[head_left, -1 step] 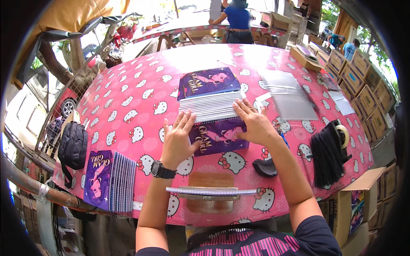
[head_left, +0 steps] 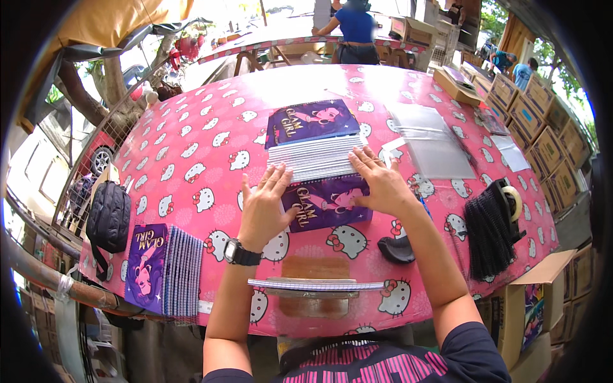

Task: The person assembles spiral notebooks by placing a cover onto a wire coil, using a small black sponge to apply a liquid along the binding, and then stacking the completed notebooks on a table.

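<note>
A stack of purple-covered spiral notebooks (head_left: 313, 156) lies in front of me in the middle of the table, fanned so that several pale edges show between a far cover and a near one. My left hand (head_left: 263, 207) rests along its left side, fingers stretched out and thumb on the near cover. On the opposite side my right hand (head_left: 384, 186) also has its fingers spread, with their tips at the pale edges and the thumb by the near cover. Closer to me, a thin pale strip (head_left: 316, 285) crosses a brown wooden piece (head_left: 313, 307).
Another notebook stack (head_left: 147, 268) and a black bag (head_left: 109, 218) are at the left edge. To the right lie clear plastic sleeves (head_left: 437, 147), a black mesh bundle (head_left: 488, 233), a tape roll (head_left: 513, 203) and a dark rounded object (head_left: 396, 250). Cartons (head_left: 536, 121) line the right side.
</note>
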Available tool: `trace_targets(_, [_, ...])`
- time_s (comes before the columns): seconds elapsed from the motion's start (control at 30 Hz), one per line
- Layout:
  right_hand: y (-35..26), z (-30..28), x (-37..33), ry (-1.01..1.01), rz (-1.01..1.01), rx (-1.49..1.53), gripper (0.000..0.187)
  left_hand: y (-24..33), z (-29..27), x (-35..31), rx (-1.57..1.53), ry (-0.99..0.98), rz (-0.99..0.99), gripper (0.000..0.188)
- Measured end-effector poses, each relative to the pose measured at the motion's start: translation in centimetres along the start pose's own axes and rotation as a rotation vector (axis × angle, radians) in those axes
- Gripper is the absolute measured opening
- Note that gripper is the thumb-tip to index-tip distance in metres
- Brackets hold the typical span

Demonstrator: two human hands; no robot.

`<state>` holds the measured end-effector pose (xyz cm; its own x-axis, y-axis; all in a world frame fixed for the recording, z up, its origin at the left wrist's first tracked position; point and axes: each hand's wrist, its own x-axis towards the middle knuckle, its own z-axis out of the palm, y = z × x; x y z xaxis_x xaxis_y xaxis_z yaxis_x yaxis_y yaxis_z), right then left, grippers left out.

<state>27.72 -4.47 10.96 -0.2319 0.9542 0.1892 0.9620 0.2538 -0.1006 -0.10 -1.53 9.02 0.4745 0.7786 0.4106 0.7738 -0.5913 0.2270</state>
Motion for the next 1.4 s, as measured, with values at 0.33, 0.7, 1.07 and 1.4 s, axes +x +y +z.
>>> trace_targets(0.33, [4.1,1.3,2.4,0.264,0.116,0.929,0.075,-3.0,3.3,-1.0,-1.011,0.353,-0.303,0.082])
trace_targets(0.7, [6.0,3.4,9.8,0.031,0.183,0.803,0.070,-11.4,6.1,11.3,-1.231,0.021,-0.732,0.060])
trace_targets(1.07, [4.5,-1.3,1.0,0.576,0.124,0.862,0.027,-13.3,-1.3,12.0,-1.073,0.755,-0.446,0.023])
trace_targets(1.4, [-1.1,-2.0,-1.1,0.421,0.014,1.158,0.047,1.5,-2.6,-0.5,-1.550,0.510,-0.247,0.025])
